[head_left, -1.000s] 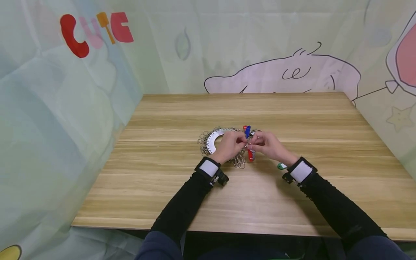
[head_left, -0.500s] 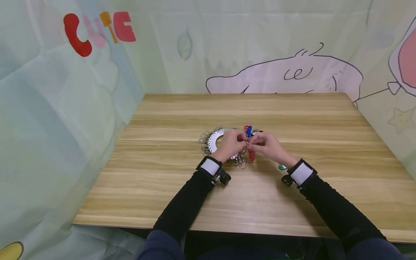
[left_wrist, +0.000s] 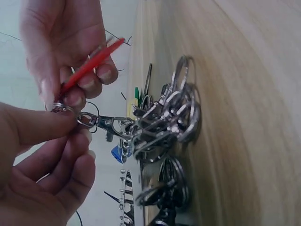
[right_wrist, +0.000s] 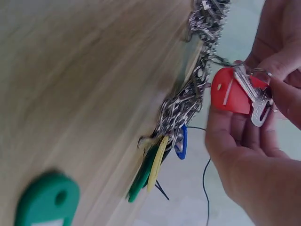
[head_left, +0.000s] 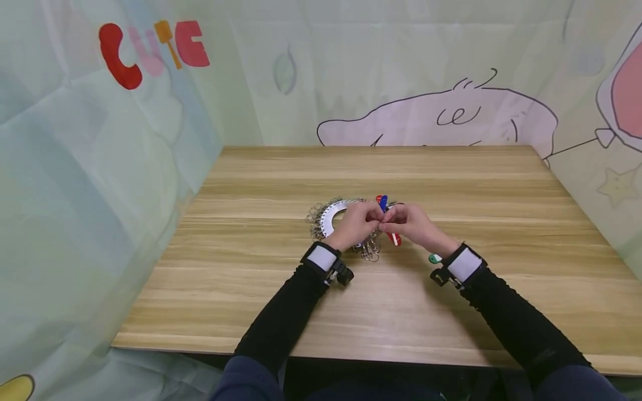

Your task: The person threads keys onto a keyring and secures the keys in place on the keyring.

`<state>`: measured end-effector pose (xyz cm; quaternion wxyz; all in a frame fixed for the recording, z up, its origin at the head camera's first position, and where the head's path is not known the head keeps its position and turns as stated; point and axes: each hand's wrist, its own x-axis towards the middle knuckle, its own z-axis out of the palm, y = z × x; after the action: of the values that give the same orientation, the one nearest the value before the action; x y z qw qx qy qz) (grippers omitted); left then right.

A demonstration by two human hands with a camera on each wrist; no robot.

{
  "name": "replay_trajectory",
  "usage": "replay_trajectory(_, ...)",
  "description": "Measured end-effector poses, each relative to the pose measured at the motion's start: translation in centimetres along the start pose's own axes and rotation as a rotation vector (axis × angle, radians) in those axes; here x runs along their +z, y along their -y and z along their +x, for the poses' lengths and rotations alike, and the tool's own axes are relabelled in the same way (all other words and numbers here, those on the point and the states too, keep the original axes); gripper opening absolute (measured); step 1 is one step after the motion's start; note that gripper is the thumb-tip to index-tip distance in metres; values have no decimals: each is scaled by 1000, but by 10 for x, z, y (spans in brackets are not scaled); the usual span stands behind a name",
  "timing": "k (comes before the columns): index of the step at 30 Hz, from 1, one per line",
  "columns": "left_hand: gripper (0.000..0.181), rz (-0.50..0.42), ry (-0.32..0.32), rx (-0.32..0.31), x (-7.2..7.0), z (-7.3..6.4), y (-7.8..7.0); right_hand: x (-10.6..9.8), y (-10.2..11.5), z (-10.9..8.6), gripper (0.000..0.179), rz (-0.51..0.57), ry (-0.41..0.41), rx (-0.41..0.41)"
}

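Note:
Both hands meet over the table, just right of a white ring-shaped rack [head_left: 326,220] hung with metal clasps [left_wrist: 167,117]. My left hand [head_left: 355,223] pinches a small metal key ring [right_wrist: 261,72] between thumb and fingers. My right hand [head_left: 413,225] pinches the same ring from the other side; a red key tag [right_wrist: 228,92] and a silver key [right_wrist: 254,92] hang from it against the right fingers. In the left wrist view a swivel clasp [left_wrist: 110,125] reaches from the ring toward the rack. The left fingertips partly hide the ring.
A green key tag [right_wrist: 49,200] lies on the wooden table [head_left: 241,278] near the right wrist. Blue [right_wrist: 181,142], yellow [right_wrist: 157,162] and dark green tags [right_wrist: 141,176] lie beside the clasps. A printed cloth [head_left: 281,100] stands behind the table.
The red tag has swung slightly right below the hands. Both hands stay together at the ring, with small finger shifts.

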<state>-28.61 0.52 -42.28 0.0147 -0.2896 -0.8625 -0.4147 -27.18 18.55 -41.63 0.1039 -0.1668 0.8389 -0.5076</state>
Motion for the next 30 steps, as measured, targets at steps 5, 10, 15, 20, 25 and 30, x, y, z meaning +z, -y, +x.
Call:
replay_trajectory(5, 10, -48, 2, -44, 1, 1, 4, 1, -1, -1, 15, 29, -11, -25)
replay_trajectory(10, 8, -86, 18, -84, 0, 1, 4, 0, 0, 0, 16, 30, -28, -19)
replay_trajectory(15, 8, -78, 30, -46, -1, 1, 2, -1, -1, 0, 16, 53, -38, 5)
replay_trajectory(20, 6, -108, 9, -29, 1, 0, 5, -2, 0, -1, 16, 82, -43, 20)
replay_trajectory(25, 7, -142, -10, -63, 1, 0, 5, -1, 2, -1, 16, 75, -48, 12)
replay_trajectory(30, 7, -99, -9, -51, 1, 1, 4, -1, 1, 1, 16, 66, -61, 9)
